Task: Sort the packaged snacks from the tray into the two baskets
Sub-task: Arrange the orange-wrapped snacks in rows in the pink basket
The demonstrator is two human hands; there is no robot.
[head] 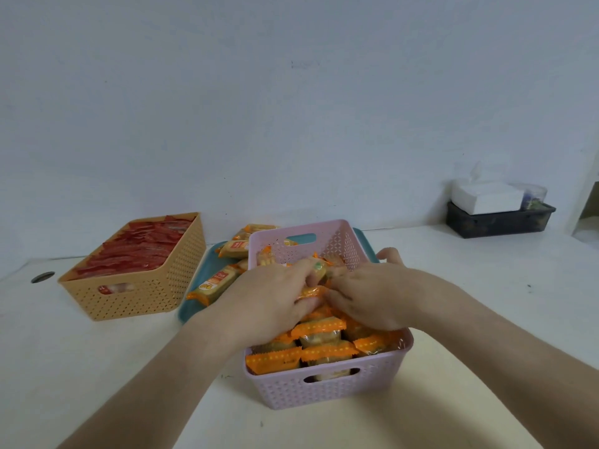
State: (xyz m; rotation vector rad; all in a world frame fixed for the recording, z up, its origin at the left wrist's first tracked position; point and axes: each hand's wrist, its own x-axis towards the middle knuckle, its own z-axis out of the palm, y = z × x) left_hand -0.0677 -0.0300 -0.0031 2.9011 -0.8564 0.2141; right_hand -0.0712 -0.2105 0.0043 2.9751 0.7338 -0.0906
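A pink basket (327, 388) stands in front of me, packed with orange-wrapped snacks (319, 328). Both hands are inside it. My left hand (275, 298) and my right hand (369, 294) meet over the middle and pinch an orange snack packet (312, 291) between their fingers. A teal tray (193, 304) lies behind and left of the pink basket, with several loose orange snacks (215, 285) on it. Further left, a tan basket (136, 298) is full of red-wrapped snacks (139, 252).
A dark box (499, 222) with white tissues (486, 197) sits at the back right by the wall. A round hole (42, 277) is in the white table at the far left. The wall runs close behind the baskets.
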